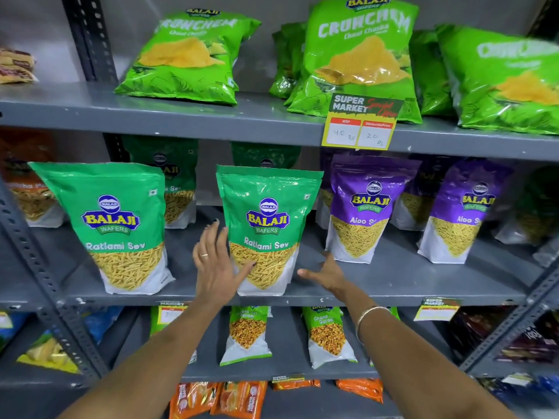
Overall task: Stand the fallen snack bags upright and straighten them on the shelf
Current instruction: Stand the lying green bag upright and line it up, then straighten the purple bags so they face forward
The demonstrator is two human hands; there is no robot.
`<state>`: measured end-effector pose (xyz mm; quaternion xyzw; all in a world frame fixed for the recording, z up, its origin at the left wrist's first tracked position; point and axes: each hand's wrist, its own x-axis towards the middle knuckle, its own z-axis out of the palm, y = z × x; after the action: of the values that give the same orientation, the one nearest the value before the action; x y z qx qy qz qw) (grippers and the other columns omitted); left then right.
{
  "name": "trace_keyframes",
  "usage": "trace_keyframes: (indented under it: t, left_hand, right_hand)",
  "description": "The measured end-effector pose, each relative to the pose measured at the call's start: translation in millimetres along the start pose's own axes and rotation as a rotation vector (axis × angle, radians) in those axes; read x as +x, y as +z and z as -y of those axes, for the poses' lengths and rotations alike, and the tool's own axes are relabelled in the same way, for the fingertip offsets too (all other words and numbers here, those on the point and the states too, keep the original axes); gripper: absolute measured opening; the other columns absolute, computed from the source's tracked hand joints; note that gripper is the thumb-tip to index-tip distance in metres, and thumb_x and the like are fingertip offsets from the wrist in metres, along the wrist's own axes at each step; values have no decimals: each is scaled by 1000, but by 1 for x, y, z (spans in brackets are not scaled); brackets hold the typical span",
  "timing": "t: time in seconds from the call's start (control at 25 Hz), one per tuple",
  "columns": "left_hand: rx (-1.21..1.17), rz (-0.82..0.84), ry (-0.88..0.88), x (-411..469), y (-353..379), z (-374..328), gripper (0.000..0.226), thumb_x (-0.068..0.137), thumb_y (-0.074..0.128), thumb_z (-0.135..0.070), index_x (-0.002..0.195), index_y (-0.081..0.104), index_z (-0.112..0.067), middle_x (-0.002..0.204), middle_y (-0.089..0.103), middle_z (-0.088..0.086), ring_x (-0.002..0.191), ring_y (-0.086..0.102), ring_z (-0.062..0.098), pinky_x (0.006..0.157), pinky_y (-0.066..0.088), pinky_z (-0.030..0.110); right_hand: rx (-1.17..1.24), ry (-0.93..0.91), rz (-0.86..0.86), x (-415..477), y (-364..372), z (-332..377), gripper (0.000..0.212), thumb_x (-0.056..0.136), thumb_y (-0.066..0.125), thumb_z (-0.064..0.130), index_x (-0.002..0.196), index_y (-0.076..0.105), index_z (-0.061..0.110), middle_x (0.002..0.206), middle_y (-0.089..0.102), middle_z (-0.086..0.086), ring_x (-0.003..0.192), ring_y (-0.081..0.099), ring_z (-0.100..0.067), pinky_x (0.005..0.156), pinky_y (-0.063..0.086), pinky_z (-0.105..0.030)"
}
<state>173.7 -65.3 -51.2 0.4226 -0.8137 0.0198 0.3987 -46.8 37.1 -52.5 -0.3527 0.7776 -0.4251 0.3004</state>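
Note:
A green Ratlami Sev bag (267,225) stands upright at the front middle of the grey middle shelf (393,285). My left hand (216,264) lies flat against the bag's left side with fingers spread and the thumb across its lower front. My right hand (325,272) is open just right of the bag's base, palm toward it; whether it touches is unclear. A second Ratlami Sev bag (121,225) stands to the left, tilted slightly. Two purple Aloo Sev bags (363,210) (462,213) stand upright to the right.
More green bags stand behind in the shadow. Green Crunchem bags (360,58) lean on the upper shelf above a yellow price tag (360,125). Chana Garam bags (248,334) stand on the shelf below. A perforated steel upright (39,261) runs along the left.

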Motion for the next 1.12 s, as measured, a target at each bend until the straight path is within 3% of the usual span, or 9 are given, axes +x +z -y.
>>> trace_keyframes:
  t: [0.08,0.16,0.28,0.36,0.48,0.6,0.76,0.92,1.12]
  left_hand:
    - [12,-45,241,-3,9,-28,77,80,35,-68,129,34,-9,139,33,13,129,30,30,103,35,55]
    - [-32,-36,436,-4,22,-64,69,74,47,-58,125,38,-12,136,34,9,126,34,28,104,32,50]
    - [-110,92,545,1,51,-119,67,71,52,-48,126,41,-11,137,44,10,124,37,24,101,40,43]
    - [-221,216,423,12,80,-150,68,74,60,-40,131,44,-6,137,51,13,125,38,23,102,46,35]
    - [-549,389,-101,36,131,-182,82,75,74,-21,141,31,1,147,37,17,137,32,24,113,26,31]
    - [-685,455,-490,57,173,-190,94,66,81,-8,143,28,-1,147,39,14,135,39,26,104,35,29]
    - [-720,529,-657,60,190,-196,58,68,76,7,119,50,-6,124,57,15,108,53,18,78,42,26]
    - [-760,545,-681,52,176,-207,47,70,71,13,78,43,-25,109,56,10,98,53,15,65,45,15]
    - [-686,554,-684,31,146,-219,57,65,80,-2,115,52,-6,119,64,15,105,63,28,88,53,39]
  right_hand:
    - [-37,11,-114,-2,-26,-10,89,74,78,19,140,23,-5,145,38,-20,135,38,-31,112,35,-41]
    - [-31,20,-219,1,-52,-20,79,74,78,14,134,30,-5,140,43,-20,129,42,-32,108,37,-38]
    - [-6,56,-298,15,-92,-36,74,75,76,11,132,33,-7,136,44,-25,126,45,-37,105,40,-42]
    - [-21,67,-301,32,-119,-48,79,76,76,13,136,29,-8,138,40,-25,130,41,-37,105,37,-40]
    - [12,51,-255,69,-157,-66,85,73,79,12,137,26,-9,134,41,-20,132,39,-35,105,35,-38]
    - [100,1,-83,105,-182,-78,90,71,80,8,141,23,-3,140,41,-19,133,40,-31,108,37,-37]
    - [230,-101,234,122,-183,-76,48,74,71,-9,115,54,11,135,53,-20,105,60,-20,85,53,-16]
    - [290,-63,214,114,-179,-79,59,72,73,-11,126,48,-7,133,56,-24,122,55,-36,104,45,-44]
    - [253,-47,226,82,-185,-87,67,70,79,0,128,47,2,131,59,-14,106,55,-19,77,51,-26]
